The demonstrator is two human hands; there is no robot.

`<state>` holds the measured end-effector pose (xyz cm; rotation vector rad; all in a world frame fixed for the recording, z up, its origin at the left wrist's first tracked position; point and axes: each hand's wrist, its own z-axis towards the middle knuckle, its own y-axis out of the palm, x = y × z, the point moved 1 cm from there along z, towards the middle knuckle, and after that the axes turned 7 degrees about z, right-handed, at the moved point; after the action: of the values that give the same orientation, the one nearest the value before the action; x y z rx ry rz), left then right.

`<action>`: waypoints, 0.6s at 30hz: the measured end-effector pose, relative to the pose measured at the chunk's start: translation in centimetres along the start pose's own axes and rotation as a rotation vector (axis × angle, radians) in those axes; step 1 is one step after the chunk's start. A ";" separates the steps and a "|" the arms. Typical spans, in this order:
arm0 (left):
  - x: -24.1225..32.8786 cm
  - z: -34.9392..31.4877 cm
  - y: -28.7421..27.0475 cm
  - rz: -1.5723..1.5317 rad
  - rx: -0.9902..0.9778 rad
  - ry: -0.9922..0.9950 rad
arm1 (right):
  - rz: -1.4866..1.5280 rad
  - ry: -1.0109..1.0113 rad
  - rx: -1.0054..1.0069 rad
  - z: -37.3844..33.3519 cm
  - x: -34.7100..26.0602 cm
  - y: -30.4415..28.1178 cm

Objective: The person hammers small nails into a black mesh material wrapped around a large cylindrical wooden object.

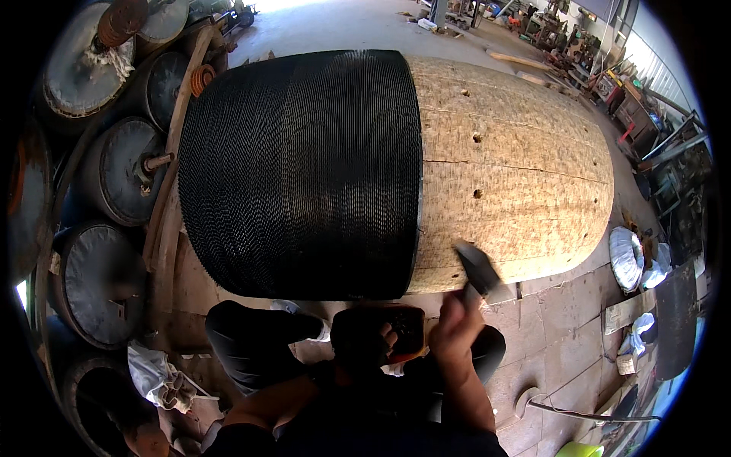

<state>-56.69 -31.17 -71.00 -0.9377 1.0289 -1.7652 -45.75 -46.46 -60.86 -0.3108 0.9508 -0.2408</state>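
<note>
Wooden drum [525, 175], head view: on its side just ahead of the person's knees [237, 327], L part wrapped in a black ridged cover [304, 167], R part bare wood w/ a few holes [477, 139] & a long crack [518, 165]. R hand [455, 327] has its grip closed round a hammer [480, 270]; hammer head's blurred, over the near side of the bare wood, a bit R of the cover's edge, can't tell if it touches. L hand [389, 337] is at a dark, red-edged tray [415, 352] btwn the knees, fingers curled; can't tell if that grip has anything in it, & tray contents are too dark to ID

Step in hand looks like hammer work on the near side, imo. To do it well: firm grip, loose wrist, land the face square, light taps 1st, then harder. Stay clear of the cover's edge so ridges don't get dented; go easy nr the crack, wood might split more. Keep L fingers & R knee out of the swing line
</note>
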 end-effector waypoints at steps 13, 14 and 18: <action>-1.2 -2.4 3.8 -0.077 0.073 0.145 | -0.191 0.102 -0.107 0.8 0.4 1.6; -1.4 -2.4 4.1 -0.127 0.116 0.134 | -0.079 0.105 -0.077 0.5 -0.3 1.4; -0.9 -2.8 4.4 -0.176 0.246 0.090 | 0.319 -0.052 0.098 -1.2 -3.6 -0.3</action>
<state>-57.53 -30.93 -76.22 -0.8201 0.7797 -2.0431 -48.78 -45.70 -58.67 -0.0720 0.9195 0.0131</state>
